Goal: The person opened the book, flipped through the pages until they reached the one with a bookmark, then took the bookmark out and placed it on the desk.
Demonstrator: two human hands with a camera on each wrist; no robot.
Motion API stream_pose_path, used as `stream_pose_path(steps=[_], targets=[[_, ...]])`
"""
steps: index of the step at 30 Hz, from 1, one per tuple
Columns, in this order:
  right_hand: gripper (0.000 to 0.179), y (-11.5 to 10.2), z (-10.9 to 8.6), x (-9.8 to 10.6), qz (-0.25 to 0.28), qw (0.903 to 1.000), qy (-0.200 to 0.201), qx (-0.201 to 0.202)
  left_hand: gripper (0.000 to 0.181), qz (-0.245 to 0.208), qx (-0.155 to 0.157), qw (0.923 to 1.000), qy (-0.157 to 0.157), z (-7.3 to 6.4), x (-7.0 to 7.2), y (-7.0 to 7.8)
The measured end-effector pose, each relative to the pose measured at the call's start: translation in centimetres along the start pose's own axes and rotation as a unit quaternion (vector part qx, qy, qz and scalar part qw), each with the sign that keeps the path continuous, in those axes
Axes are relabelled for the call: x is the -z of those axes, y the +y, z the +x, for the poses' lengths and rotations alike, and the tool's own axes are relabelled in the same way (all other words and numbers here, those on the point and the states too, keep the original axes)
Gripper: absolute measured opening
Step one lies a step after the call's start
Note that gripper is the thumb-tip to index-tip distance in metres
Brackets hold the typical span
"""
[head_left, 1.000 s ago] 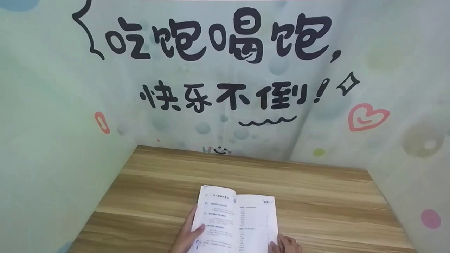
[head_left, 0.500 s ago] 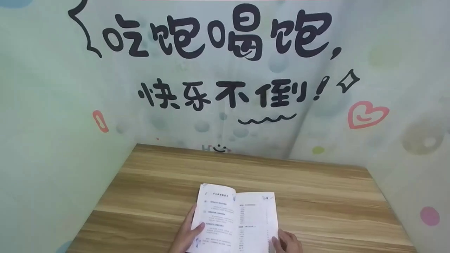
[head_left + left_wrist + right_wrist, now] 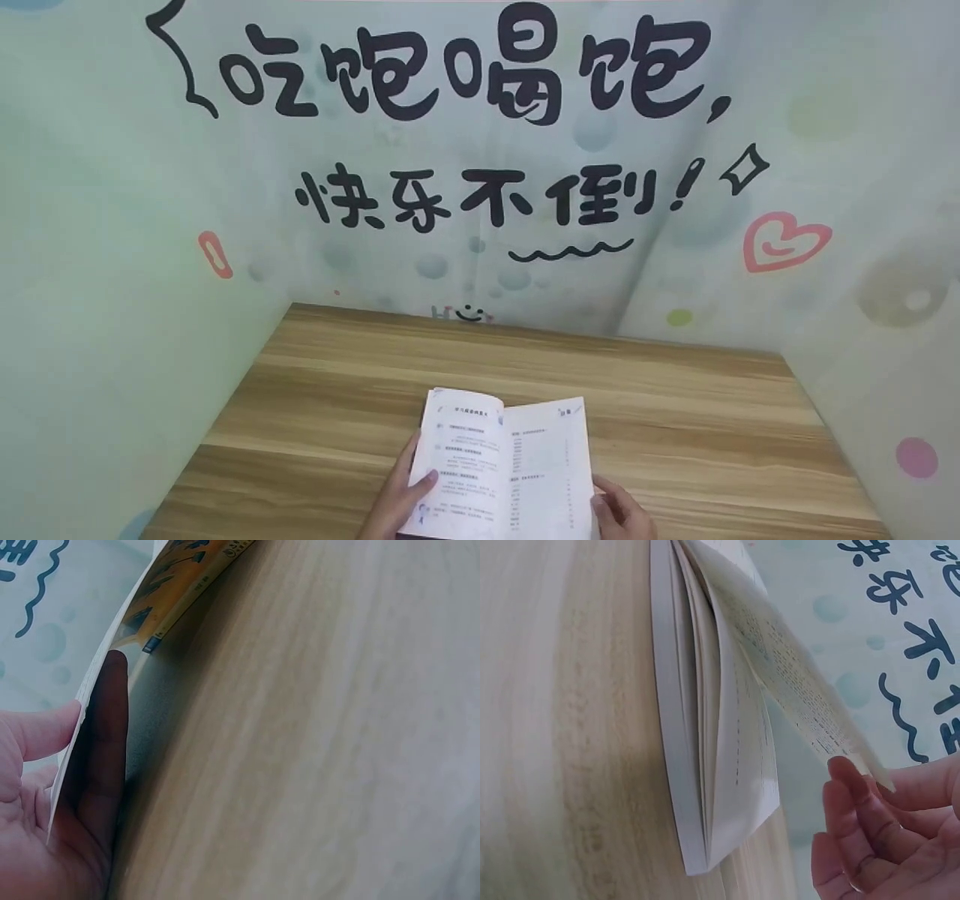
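Observation:
An open book (image 3: 457, 465) with white printed pages lies near the front of the wooden table in the head view. My left hand (image 3: 397, 495) grips its left side, thumb on the page and fingers behind the cover. In the left wrist view the left hand (image 3: 97, 765) holds that side raised, and the cover's orange part (image 3: 180, 577) shows underneath. My right hand (image 3: 622, 510) is at the right edge. In the right wrist view the right hand (image 3: 885, 832) pinches a lifted page (image 3: 795, 667) between thumb and fingers, while the thicker page stack (image 3: 697, 727) stays below.
The wooden table (image 3: 360, 375) extends behind and to both sides of the book. Pale printed curtains (image 3: 480, 285) with dark lettering enclose it at the back, left (image 3: 112, 300) and right (image 3: 862, 225).
The right-hand page has risen, its outer top corner now higher. My right hand has moved slightly up and to the right with it. The left hand keeps its grip on the book's left side.

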State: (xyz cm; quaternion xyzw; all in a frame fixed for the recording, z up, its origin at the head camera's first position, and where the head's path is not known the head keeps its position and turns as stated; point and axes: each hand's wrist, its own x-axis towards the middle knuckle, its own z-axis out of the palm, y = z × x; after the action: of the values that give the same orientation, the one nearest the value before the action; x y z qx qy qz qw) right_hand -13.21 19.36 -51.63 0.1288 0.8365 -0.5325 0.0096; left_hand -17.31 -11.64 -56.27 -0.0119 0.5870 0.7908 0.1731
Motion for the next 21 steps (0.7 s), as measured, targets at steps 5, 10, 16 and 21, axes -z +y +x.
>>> stream_pose_path(steps=[5,10,16,21], targets=[[0.053,0.4,0.3,-0.3,0.064,0.9976,-0.008,-0.024,0.077,0.022,-0.003,0.9997,0.008,0.0,0.0,0.0],[0.058,1.0,0.5,-0.6,0.062,0.9979,-0.009,-0.017,0.077,0.061,-0.019,0.9978,0.016,0.1,-0.1,0.0],[0.057,1.3,0.8,-1.3,0.058,0.9980,0.015,-0.023,0.076,0.112,-0.050,0.9919,0.033,0.0,-0.3,-0.1],[0.053,1.6,1.0,-1.4,0.066,0.9955,0.029,-0.062,0.075,0.114,-0.045,0.9917,0.040,0.0,-0.4,-0.2]])
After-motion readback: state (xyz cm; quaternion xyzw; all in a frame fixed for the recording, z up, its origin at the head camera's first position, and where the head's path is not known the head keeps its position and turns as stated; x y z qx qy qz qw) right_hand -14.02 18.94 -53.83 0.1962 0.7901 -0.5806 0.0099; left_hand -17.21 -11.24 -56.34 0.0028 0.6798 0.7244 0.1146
